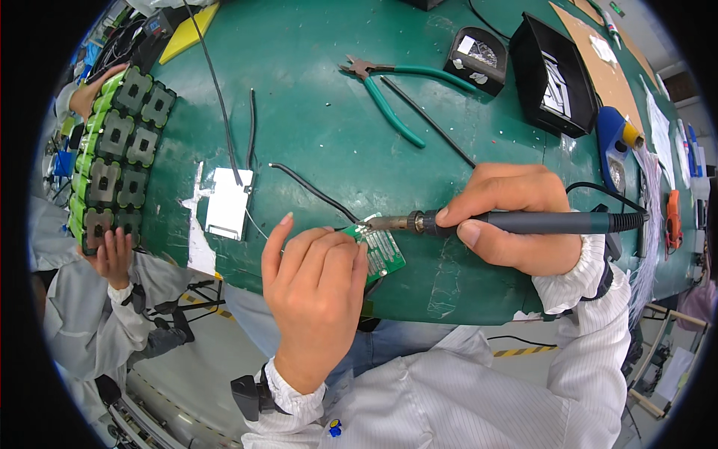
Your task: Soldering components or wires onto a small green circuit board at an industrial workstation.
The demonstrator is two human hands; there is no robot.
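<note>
My right hand (pixel 527 196) is closed round the dark handle of a soldering iron (pixel 550 222). The iron lies almost level, its tip meeting the upper left corner of a small green circuit board (pixel 390 260). With its fingers bent over the board's left side, my left hand (pixel 313 288) grips it and hides part of it. A black wire (pixel 310 188) reaches the corner under the tip; its other end lies bare on the bench. Between the white-topped block (pixel 229 203) and my left fingers runs a thin pale wire (pixel 256 224).
Green-handled cutters (pixel 385 90) and a black rod-like cable lie beyond my hands on the green bench (pixel 299 120). A black bin (pixel 553 78) and a blue iron holder (pixel 615 146) stand right. Another person's hands hold a green battery pack (pixel 116 153) at left.
</note>
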